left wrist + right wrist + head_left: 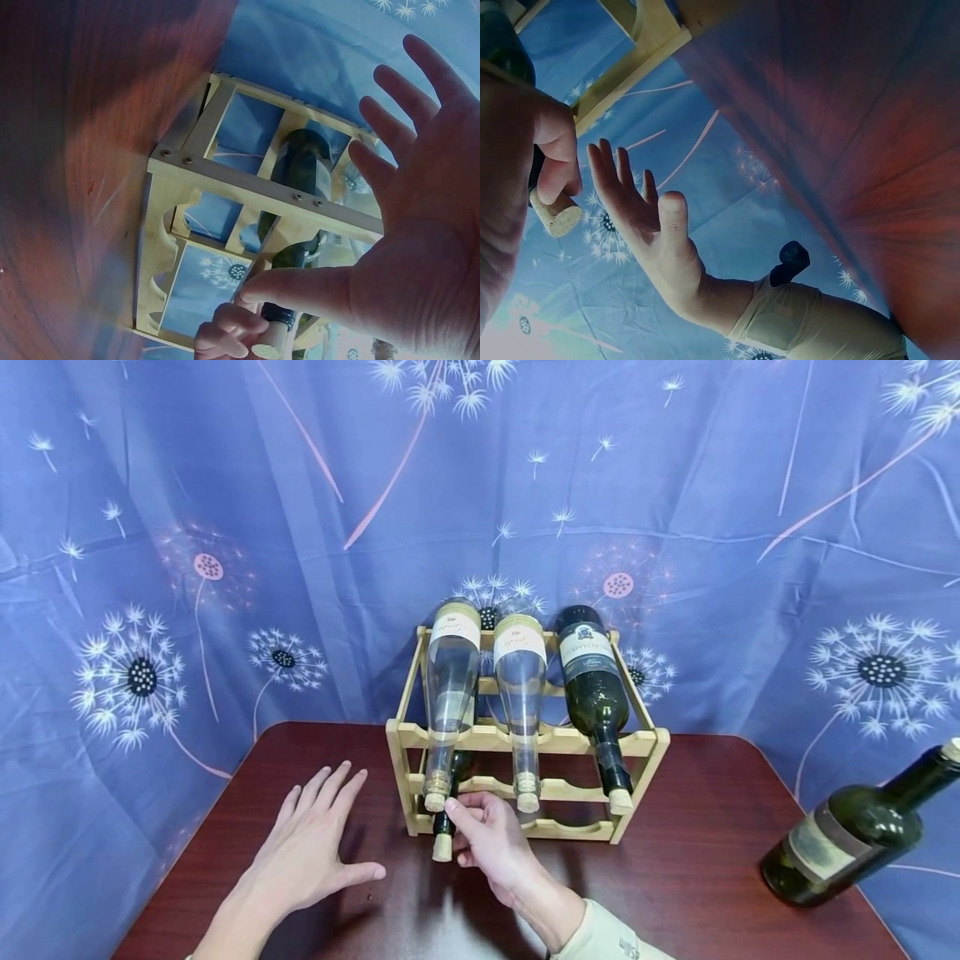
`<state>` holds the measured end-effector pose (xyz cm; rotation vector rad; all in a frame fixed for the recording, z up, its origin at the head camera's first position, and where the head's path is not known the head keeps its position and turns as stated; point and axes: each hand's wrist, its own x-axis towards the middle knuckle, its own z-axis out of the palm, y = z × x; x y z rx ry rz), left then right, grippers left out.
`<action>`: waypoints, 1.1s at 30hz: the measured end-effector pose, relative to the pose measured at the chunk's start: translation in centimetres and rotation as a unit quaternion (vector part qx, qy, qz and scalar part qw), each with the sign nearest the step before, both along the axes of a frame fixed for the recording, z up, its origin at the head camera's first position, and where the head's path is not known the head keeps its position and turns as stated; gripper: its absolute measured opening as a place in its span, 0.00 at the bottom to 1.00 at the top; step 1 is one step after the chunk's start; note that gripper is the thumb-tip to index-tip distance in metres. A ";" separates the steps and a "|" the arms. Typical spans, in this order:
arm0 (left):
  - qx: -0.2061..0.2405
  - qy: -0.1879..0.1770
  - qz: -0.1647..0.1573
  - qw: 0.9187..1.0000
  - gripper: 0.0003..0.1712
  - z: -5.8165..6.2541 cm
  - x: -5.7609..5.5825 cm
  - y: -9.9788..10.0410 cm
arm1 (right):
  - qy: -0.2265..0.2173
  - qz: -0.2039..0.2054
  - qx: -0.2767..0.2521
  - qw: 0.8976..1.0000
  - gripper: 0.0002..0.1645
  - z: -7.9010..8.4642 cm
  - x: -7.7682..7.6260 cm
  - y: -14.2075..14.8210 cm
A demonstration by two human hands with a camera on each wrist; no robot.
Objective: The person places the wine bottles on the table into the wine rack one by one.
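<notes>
A wooden wine rack (558,742) stands on the table. My right hand (495,843) grips the neck of a dark green wine bottle (444,827), which lies in a lower tier at the rack's left side. Its cork (268,350) points outward, toward me, and part of its body shows between the slats in the left wrist view. To the left of the rack, my left hand (311,835) holds nothing, its fingers spread and its thumb out to the side. In the right wrist view, fingers (559,169) of my right hand curl beside the cork.
On the top tier lie two clear bottles (453,668) (521,672) and a dark bottle (592,693), corks toward me. Another dark corked bottle (840,839) stands upright at the table's right edge. Behind the table (697,827) hangs a blue dandelion-print curtain (525,485).
</notes>
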<state>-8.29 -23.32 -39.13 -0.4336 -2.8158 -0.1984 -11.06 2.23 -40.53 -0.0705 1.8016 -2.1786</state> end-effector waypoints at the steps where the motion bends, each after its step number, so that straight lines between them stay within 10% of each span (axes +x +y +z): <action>1: 0.000 0.001 0.000 1.000 0.71 0.0 0.0 0.0 | -0.001 -0.001 0.005 1.000 0.28 -0.1 0.0 0.0; 33: -0.002 -0.014 0.003 1.000 0.72 0.1 -0.1 0.0 | 0.026 0.055 0.047 0.997 0.30 1.4 2.5 4.8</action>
